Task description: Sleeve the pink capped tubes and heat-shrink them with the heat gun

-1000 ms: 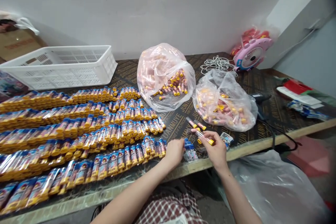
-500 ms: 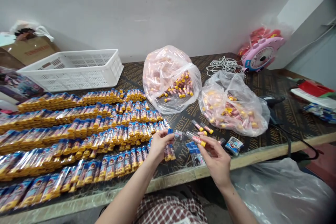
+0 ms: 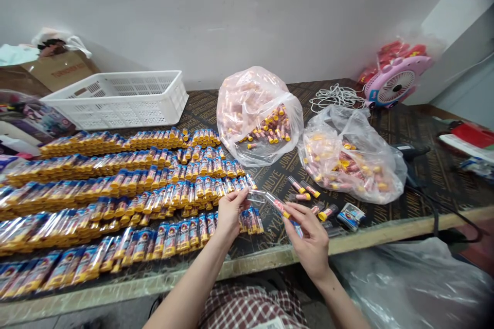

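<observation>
My left hand (image 3: pixel 230 212) is closed, pinching a clear plastic sleeve (image 3: pixel 257 195) between thumb and fingers. In my right hand (image 3: pixel 309 234) is a clear tube (image 3: pixel 276 204) with a pink label and a yellow cap, gripped by the capped end. The tube's far end meets the sleeve's open end; whether it has entered cannot be made out. Under my right hand lie blue printed sleeves (image 3: pixel 296 228), mostly hidden. Several loose tubes (image 3: pixel 303 196) rest just beyond that hand. Rows of tubes in blue printed sleeves (image 3: pixel 170 239) spread out to the left.
Two clear bags of yellow-capped tubes, one upright (image 3: pixel 250 108) and one slumped (image 3: pixel 353 164), stand behind my hands. A white crate (image 3: pixel 119 108) is at the back left. To the right are a pink fan (image 3: pixel 399 85), white cable (image 3: pixel 335 97), a dark heat gun (image 3: pixel 411 151) and a small blue packet (image 3: pixel 350 216).
My right hand has moved left with the tube, bringing its end up to the sleeve. The blue end of the sleeve no longer shows at my left fingertips. The view has shifted slightly.
</observation>
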### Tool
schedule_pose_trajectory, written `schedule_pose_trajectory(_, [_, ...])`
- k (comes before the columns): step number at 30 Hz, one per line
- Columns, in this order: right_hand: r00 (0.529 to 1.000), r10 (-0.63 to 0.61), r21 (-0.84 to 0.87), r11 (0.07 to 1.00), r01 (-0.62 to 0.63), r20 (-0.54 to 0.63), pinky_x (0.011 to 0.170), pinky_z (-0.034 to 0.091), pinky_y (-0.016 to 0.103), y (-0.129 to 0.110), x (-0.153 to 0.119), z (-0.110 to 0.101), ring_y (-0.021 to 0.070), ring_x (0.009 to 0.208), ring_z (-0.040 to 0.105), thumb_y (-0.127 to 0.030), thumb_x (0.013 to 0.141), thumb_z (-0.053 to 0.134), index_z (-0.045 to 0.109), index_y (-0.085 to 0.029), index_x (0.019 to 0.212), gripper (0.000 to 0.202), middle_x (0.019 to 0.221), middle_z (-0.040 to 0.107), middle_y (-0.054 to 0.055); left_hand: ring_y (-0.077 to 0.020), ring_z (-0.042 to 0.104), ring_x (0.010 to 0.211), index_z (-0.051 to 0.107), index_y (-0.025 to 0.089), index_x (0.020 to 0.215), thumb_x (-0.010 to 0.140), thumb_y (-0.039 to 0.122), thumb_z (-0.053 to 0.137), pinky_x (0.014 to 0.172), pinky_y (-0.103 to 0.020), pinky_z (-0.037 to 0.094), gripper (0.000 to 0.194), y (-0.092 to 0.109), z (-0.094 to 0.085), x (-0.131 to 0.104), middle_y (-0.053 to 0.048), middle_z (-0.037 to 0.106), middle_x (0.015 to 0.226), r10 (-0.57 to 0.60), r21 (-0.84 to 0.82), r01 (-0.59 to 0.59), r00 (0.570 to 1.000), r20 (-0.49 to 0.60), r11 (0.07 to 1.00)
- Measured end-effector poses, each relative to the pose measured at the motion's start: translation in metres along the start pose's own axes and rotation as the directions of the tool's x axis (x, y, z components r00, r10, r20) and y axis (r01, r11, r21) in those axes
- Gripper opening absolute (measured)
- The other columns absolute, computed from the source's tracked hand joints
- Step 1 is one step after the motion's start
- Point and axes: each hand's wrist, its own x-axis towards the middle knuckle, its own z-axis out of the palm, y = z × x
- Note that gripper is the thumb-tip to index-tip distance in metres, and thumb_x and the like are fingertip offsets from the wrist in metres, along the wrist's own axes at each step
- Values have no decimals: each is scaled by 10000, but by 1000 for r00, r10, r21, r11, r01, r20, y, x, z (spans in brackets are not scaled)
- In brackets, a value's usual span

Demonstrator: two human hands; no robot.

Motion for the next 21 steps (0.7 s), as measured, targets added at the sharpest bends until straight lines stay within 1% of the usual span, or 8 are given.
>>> schedule_pose_trajectory(3, [993,26,58,998,-32,114,863,481,375,1,-3,3,212,1007,576,-144,844,527,635,-280,1083,295,1085,601,61,-80,517,542,655,114,619,562,461,763,550,-209,445,367,-2,1,-3,12,593,581,44,40,-46,998,45,998])
schedule_pose_trajectory(5, [982,41,86,995,-58,182,826,497,347,2,-5,5,200,1000,578,-139,864,485,627,-289,1096,311,1090,595,56,-90,535,580,657,119,678,594,462,745,566,-216,467,364,-3,2,-7,8,604,627,48,37,-53,992,121,998])
schedule_pose_trajectory(9, [974,6,66,998,-22,228,768,509,311,4,-4,9,177,927,577,-98,843,471,572,-317,1173,409,1027,568,45,-100,583,606,636,147,870,581,384,780,614,-238,495,400,-1,3,-18,9,634,698,-31,-11,35,967,253,999])
schedule_pose_trajectory(11, [975,-27,25,999,22,222,802,503,337,5,-1,10,183,924,565,-78,785,514,491,-323,1264,538,1050,530,49,-109,597,596,623,144,911,579,364,787,609,-249,498,431,0,2,-22,-3,646,700,-88,14,88,950,301,996])
schedule_pose_trajectory(13, [971,-47,25,999,42,236,864,486,377,5,3,9,208,1007,541,-62,712,550,372,-320,1353,714,1187,468,66,-110,594,587,635,112,850,590,375,779,591,-241,490,397,-1,0,-25,-24,648,692,-133,89,108,924,359,990])
schedule_pose_trajectory(15, [952,-57,91,995,31,302,938,453,413,5,6,8,244,1142,483,-47,656,552,264,-309,1404,843,1359,352,80,-95,574,564,644,88,763,597,396,770,561,-220,472,372,-3,-1,-28,-29,636,672,-165,167,107,904,395,980])
schedule_pose_trajectory(17, [921,-69,177,984,0,385,1000,411,433,6,7,7,260,1226,431,-29,627,531,220,-295,1419,892,1433,291,79,-88,565,545,649,88,751,591,402,773,540,-212,462,374,-5,-1,-30,-19,625,655,-194,207,116,890,413,971])
schedule_pose_trajectory(21, [883,-78,292,954,-68,462,1035,386,427,10,5,7,243,1222,459,-2,603,499,225,-283,1411,898,1372,417,80,-102,589,551,651,88,772,566,398,787,529,-213,463,396,-7,1,-33,-28,634,666,-230,210,151,873,431,966])
